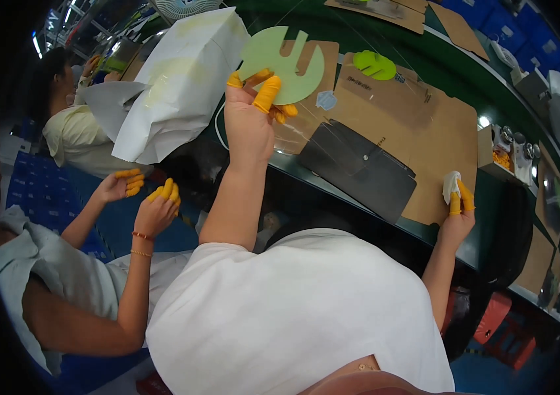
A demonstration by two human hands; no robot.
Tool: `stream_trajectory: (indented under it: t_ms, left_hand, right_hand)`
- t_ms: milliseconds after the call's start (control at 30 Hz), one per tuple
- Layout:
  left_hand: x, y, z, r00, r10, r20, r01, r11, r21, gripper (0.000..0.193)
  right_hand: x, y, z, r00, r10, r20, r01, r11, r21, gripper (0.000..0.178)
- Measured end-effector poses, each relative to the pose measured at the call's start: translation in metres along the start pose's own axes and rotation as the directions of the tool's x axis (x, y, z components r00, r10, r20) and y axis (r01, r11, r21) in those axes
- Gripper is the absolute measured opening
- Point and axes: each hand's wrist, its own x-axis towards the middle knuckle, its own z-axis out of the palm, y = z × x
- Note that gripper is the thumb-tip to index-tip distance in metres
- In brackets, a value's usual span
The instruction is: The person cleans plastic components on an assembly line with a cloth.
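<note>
My left hand (251, 118), wearing yellow finger cots, is raised over the far left of the bench and grips a pale green round plate (301, 74) with slots cut into it. At the right, my right hand (456, 222), also in yellow finger cots, pinches a crumpled white cloth (451, 185) by the bench's near edge. Between the hands lies a dark grey flat pouch-like piece (357, 172) on brown cardboard (441, 135). A smaller bright green slotted piece (373, 65) rests farther back on the cardboard.
White paper (178, 85) covers a bulky stack at the left. A co-worker's yellow-tipped hands (156, 207) are close to my left, and another person (73, 125) sits beyond. An open box of small parts (500, 155) stands at the right. A red stool (492, 317) is below it.
</note>
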Motion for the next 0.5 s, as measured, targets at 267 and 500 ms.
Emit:
stream_trajectory:
  t_ms: [267,500]
  left_hand:
    - [-0.061,-0.041,-0.033,0.878,-0.474,0.069,0.478,0.877,-0.049,0.033]
    - [-0.106,-0.057,-0.031,0.772,-0.607,0.187,0.629,0.773,-0.088,0.036]
  right_hand:
    - [-0.003,-0.027,0.015,0.978,0.202,-0.041,-0.158,0.863,0.480,0.024]
    - [-0.032,-0.074,0.068,0.961,-0.011,0.276,-0.088,0.934,0.345,0.023]
